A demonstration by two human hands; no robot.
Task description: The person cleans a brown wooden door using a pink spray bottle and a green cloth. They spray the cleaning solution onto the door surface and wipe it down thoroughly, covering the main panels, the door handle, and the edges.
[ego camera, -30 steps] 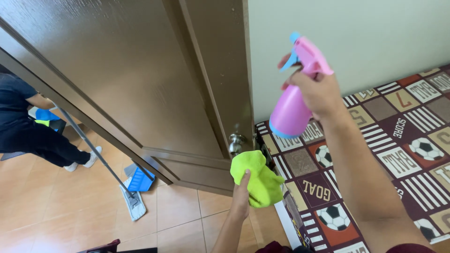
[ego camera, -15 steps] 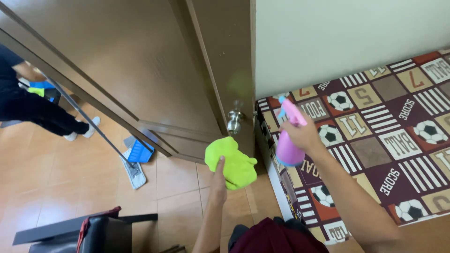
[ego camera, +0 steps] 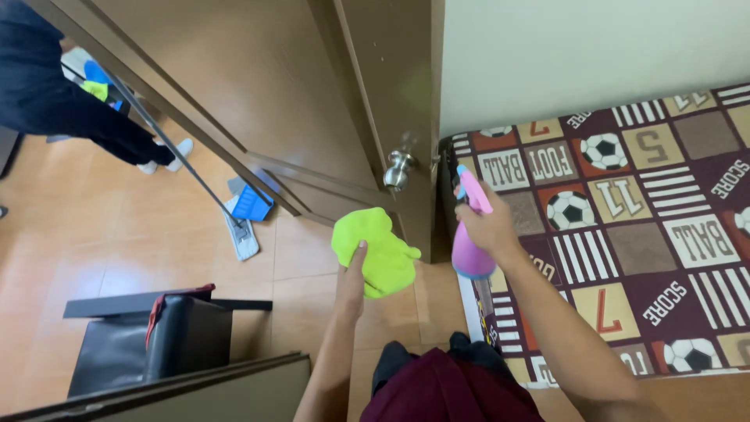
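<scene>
1. Lowered since a moment ago, your right hand (ego camera: pixel 486 227) is now holding the pink plastic spray bottle (ego camera: pixel 471 238) just right of the round silver metal door knob (ego camera: pixel 397 169), nozzle tipped up towards it; the view has also dropped closer to the knob.
2. Your left hand (ego camera: pixel 351 283) is pinching the soft lime-green microfibre cloth (ego camera: pixel 373 250) below the knob, thumb on top, fingers closed behind the fabric.
3. You are handling a limp, light cloth: it is drooping in loose folds, so bunching it in the palm likely grips best.
4. You are gripping the bottle round its neck; smooth, rigid plastic, probably slippery if wet.
5. Behind the knob, the dark brown wooden door (ego camera: pixel 258 94) is looking hard and glossy.
</scene>
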